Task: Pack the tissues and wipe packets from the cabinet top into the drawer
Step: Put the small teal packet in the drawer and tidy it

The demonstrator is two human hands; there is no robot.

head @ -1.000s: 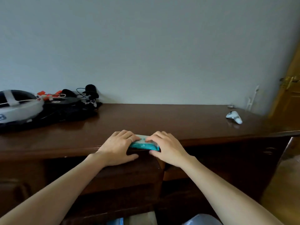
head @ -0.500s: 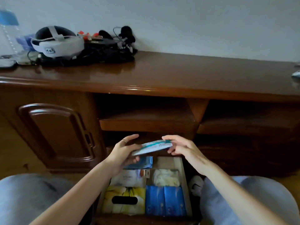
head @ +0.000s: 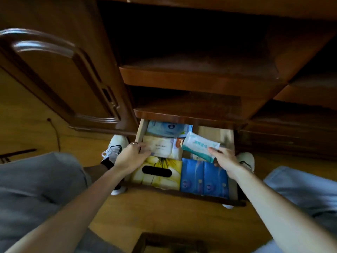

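Note:
The drawer (head: pixel 140 130) stands pulled out at the cabinet's foot and holds several packets. My right hand (head: pixel 223 161) pinches a white and teal wipe packet (head: pixel 199 145) and holds it tilted over the drawer's right side. My left hand (head: pixel 132 157) rests on the drawer's left edge, its fingers touching a cream tissue packet (head: pixel 162 147). In front lie a yellow tissue pack (head: pixel 158 171) with a black oval slot and two dark blue packets (head: pixel 204 178). A light blue packet (head: pixel 168 127) sits at the back.
Two open wooden shelves (head: pixel 191 79) jut out above the drawer. A closed cabinet door (head: pixel 60 77) stands to the left. My knees in grey trousers (head: pixel 40 179) flank the drawer, with white shoes (head: pixel 114 148) on the wood floor. A thin cable (head: pixel 55 132) runs over the floor at left.
The view has dropped from the cabinet top to the drawer. The wipe packet, held in both hands before, is now in my right hand alone; my left hand has gone down onto the drawer's packets.

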